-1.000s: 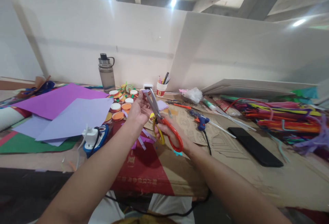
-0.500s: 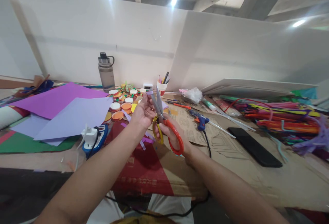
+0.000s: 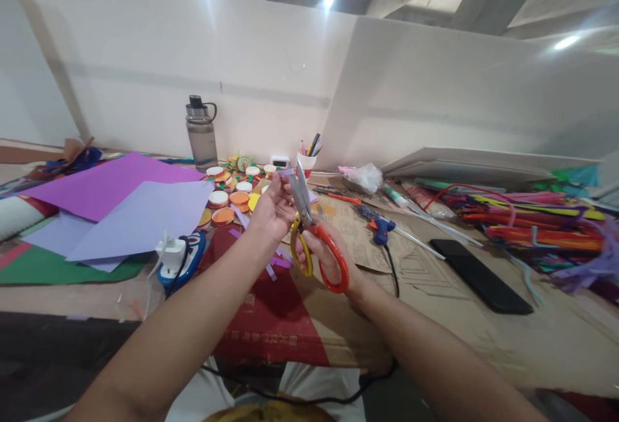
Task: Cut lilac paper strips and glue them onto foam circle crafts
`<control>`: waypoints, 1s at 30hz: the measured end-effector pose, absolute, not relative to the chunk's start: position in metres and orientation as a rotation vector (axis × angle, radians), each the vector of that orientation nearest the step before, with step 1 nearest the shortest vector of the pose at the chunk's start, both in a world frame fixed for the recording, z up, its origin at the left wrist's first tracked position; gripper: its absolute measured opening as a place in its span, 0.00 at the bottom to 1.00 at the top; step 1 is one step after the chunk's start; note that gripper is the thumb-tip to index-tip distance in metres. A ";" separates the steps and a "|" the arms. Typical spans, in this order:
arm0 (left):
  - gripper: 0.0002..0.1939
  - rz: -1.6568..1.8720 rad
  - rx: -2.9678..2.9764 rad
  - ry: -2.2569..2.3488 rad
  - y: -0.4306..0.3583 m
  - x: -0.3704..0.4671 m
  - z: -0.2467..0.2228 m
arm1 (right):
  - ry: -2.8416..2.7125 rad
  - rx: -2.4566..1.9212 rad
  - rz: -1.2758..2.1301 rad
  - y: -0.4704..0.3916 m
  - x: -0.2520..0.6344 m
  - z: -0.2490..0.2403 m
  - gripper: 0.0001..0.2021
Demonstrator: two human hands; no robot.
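My right hand [image 3: 329, 257] is closed round the scissors [image 3: 323, 248], which have one red and one yellow handle loop. Their blades point up and away from me, slightly apart. Just left of the blades, my left hand [image 3: 273, 212] pinches a small strip of lilac paper [image 3: 287, 172] between thumb and fingers. The strip's right end reaches the blades; whether it lies between them I cannot tell. Below my hands, several purple paper strips [image 3: 280, 262] lie on the red-printed cardboard [image 3: 265, 319]. Round lids in white, orange and yellow [image 3: 240, 199] sit behind my left wrist.
Purple and lilac paper sheets [image 3: 145, 215] lie at left, near a blue power strip [image 3: 191, 257]. A water bottle [image 3: 202, 141] and a cup of pens [image 3: 306, 164] stand at the back. To the right are a glue gun [image 3: 382, 230], a black phone [image 3: 478, 277] and colourful pipe cleaners [image 3: 536, 225].
The scissor blades have come closer together and the handle loops have shifted slightly. My left hand still pinches the lilac strip. The whole view has shifted a little.
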State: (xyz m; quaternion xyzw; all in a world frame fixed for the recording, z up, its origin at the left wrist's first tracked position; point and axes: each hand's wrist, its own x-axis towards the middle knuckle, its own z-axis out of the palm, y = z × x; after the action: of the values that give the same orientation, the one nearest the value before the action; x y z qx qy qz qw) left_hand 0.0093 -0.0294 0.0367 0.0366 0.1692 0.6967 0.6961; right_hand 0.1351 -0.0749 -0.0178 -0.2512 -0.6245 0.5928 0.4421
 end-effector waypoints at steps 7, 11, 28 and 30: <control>0.07 1.521 0.123 0.264 -0.030 0.010 0.035 | -1.528 -0.697 1.425 -0.080 0.133 -0.012 0.12; 0.06 1.526 0.131 0.251 -0.031 0.010 0.036 | -1.534 -0.705 1.425 -0.081 0.134 -0.013 0.11; 0.08 1.496 0.158 0.297 -0.033 0.010 0.037 | -1.510 -0.685 1.456 -0.079 0.135 -0.020 0.11; 0.08 1.493 0.154 0.304 -0.033 0.010 0.037 | -1.509 -0.692 1.456 -0.080 0.135 -0.020 0.11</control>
State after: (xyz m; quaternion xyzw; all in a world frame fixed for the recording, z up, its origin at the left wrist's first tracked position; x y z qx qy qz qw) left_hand 0.0103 -0.0333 0.0373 0.0696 0.1377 0.6755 0.7210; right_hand 0.1348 -0.0796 -0.0196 -0.2798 -0.6102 0.5889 0.4501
